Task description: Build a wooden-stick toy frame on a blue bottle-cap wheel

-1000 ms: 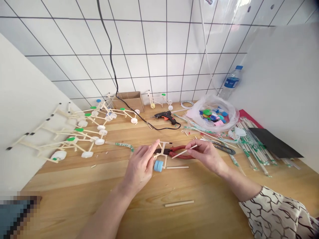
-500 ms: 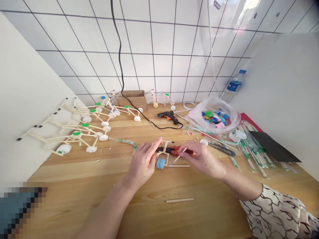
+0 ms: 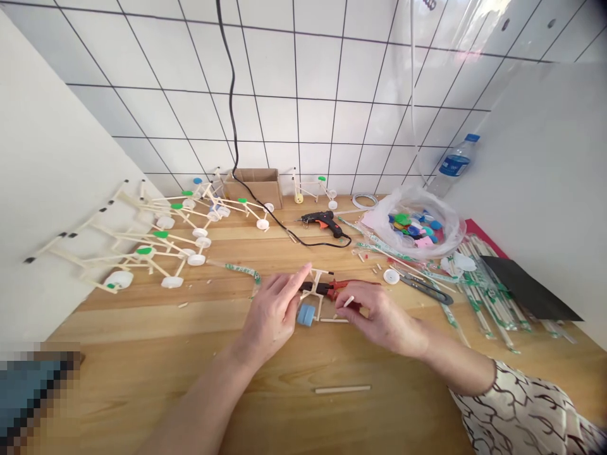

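Note:
My right hand [image 3: 384, 319] pinches a short pale stick [image 3: 349, 301] between thumb and fingertips, its end pointing up. Beside it is a small frame of pale sticks [image 3: 317, 294] with a black-tipped crossbar and a blue roll-like piece [image 3: 306, 315] at its near end. My left hand [image 3: 272, 309] rests at the frame's left side, fingers stretched out, the index fingertip close to the crossbar; whether it presses on the frame I cannot tell. Red-handled pliers [image 3: 339, 287] lie under the frame. One stick [image 3: 334, 320] lies by the frame, another stick [image 3: 342, 389] nearer me.
Several stick-built tricycle models [image 3: 161, 243] stand at left. A black glue gun [image 3: 325, 222], cardboard box [image 3: 258, 188] and tape roll [image 3: 365, 201] are behind. At right: a bag of bottle caps [image 3: 412, 230], a utility knife [image 3: 424, 289], wrapped sticks [image 3: 488, 297] and a bottle [image 3: 455, 165].
My right hand has turned and moved slightly down, so the pinched stick now points more toward me and partly covers the stick lying by the frame. My left hand stays almost still.

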Motion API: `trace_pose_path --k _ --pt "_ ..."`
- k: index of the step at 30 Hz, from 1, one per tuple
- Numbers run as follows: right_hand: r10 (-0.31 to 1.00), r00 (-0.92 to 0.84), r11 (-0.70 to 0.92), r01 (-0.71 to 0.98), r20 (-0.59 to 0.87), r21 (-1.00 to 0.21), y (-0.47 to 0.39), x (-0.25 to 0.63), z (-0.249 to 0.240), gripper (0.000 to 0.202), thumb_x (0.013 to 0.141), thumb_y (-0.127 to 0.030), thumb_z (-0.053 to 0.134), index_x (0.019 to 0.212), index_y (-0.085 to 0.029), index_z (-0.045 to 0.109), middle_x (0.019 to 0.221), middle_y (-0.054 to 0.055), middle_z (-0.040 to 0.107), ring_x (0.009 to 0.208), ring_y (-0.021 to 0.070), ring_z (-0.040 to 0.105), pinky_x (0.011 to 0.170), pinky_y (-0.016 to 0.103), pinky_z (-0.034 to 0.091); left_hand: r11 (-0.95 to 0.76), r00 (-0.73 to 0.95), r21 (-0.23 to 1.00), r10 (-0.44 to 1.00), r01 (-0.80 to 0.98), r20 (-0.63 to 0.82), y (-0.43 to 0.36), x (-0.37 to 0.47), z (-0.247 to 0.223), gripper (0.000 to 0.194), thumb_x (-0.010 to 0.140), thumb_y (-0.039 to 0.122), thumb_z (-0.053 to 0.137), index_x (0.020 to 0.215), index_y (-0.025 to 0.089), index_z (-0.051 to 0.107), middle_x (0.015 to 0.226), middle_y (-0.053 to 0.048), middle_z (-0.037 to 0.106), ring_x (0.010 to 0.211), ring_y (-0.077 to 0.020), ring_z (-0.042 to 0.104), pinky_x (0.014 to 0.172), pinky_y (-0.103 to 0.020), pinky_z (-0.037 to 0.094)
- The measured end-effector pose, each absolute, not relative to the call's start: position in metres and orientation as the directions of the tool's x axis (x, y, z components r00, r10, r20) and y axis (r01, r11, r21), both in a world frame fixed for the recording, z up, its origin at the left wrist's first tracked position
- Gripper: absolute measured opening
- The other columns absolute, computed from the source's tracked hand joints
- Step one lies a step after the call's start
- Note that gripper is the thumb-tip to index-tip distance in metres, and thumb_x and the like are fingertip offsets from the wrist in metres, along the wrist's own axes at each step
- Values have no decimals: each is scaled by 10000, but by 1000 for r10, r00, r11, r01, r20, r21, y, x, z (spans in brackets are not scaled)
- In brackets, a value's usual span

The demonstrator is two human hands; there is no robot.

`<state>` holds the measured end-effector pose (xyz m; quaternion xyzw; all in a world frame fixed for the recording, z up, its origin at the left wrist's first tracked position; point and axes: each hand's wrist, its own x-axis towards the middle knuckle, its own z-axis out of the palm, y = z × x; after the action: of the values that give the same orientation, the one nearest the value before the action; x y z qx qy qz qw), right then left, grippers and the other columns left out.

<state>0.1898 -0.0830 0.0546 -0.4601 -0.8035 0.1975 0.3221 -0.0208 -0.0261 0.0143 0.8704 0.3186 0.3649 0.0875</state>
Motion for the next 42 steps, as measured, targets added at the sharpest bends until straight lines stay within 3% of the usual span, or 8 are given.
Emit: trace_pose_path --k 10,20,28,33,42 --pt "857 -405 513 621 318 -592 -80 190 31 147 840 -76 492 785 -172 589 777 49 651 740 151 614 686 270 496 -778 522 388 622 493 584 -27 -21 16 608 857 15 416 1413 239 314 968 -42 634 891 -198 530 803 -342 467" --pt "916 -331 390 601 227 -698 -82 192 37 130 829 -84 496 798 -178 580 756 22 652 687 126 603 658 235 477 -785 527 389 614 482 587 -28 -21 16 616 861 17 408 1422 247 302 1023 -44 636 924 -196 540 824 -336 465" --pt "949 -277 297 620 152 -726 -82 192 43 70 827 -146 524 863 -163 582 855 52 660 660 123 563 595 238 450 -789 524 379 608 484 596 -28 -20 18 614 862 19 419 1419 248 304 1014 -40 642 907 -192 543 811 -335 469" --pt "941 -286 321 571 183 -756 -79 194 47 143 903 -177 445 918 -167 588 881 61 663 789 148 599 721 276 476 -780 518 391 620 489 590 -28 -21 17 603 870 24 404 1417 259 308 1060 -43 647 941 -195 551 830 -350 473" --pt "932 -292 360 678 214 -641 -76 198 50 205 934 -195 417 1042 -175 591 938 82 673 838 175 614 760 314 494 -781 525 391 620 488 583 -29 -21 18 625 871 28 407 1431 276 282 1074 -40 646 955 -201 555 834 -355 475"
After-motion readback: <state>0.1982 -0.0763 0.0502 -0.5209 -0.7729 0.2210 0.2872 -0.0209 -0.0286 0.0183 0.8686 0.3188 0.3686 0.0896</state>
